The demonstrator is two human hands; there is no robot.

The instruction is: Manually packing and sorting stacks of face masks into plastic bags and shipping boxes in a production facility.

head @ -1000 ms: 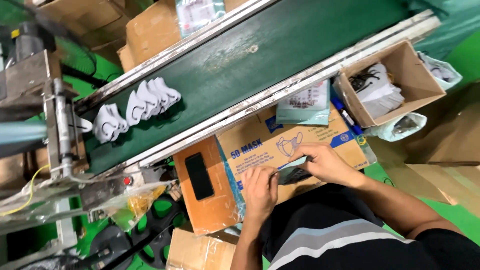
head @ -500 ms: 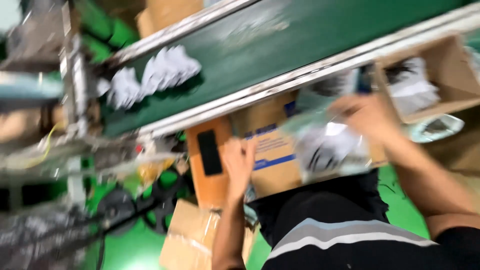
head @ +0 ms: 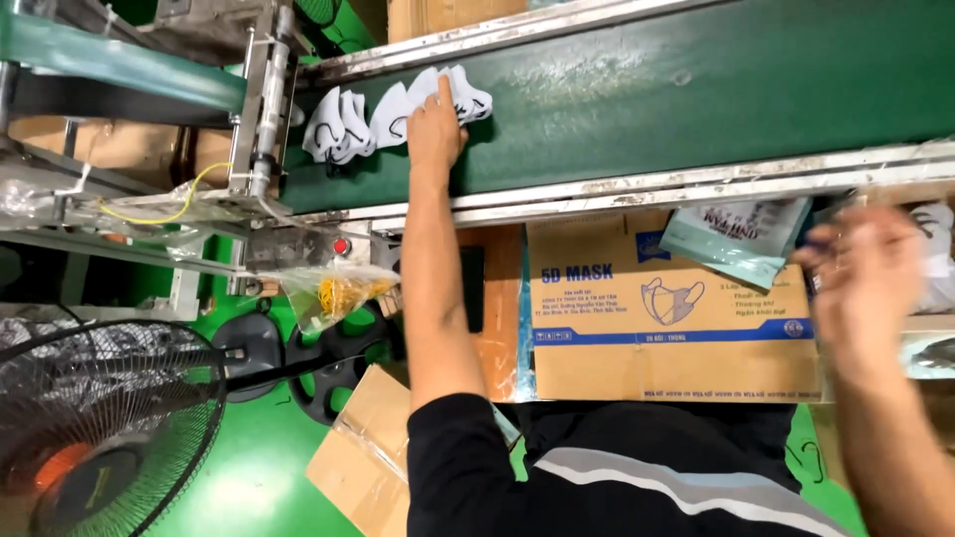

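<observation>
While our left hand (head: 435, 124) stretches out over the green conveyor belt (head: 637, 99), its palm lies flat on the row of white face masks (head: 398, 111) that sit overlapping near the belt's left end. The fingers are spread and pressed down on the rightmost masks of the row; we judge this a gathering touch, not yet a closed grasp, and the masks further left lie untouched just beside the hand. Our right hand (head: 867, 283) is well apart from them, hovering off the belt on the near side, above the right end of the printed cardboard box (head: 668, 318) that rests between us and the belt. That hand is blurred, so we cannot tell whether its fingers are wide or closed, nor whether it grips anything. Just beside it, a pale green flat packet (head: 736, 239) lies tilted across the box's upper right corner; whether the hand touches it we cannot tell.

As for how far the work stands: the masks are all on the belt, none lifted, so picking them up appears only begun. The packet shows no mask going into it at this moment, so any packing we judge to be ahead. To the left stands a wire-caged fan (head: 95, 428) on the green floor (head: 259, 477), clear of both hands.
</observation>
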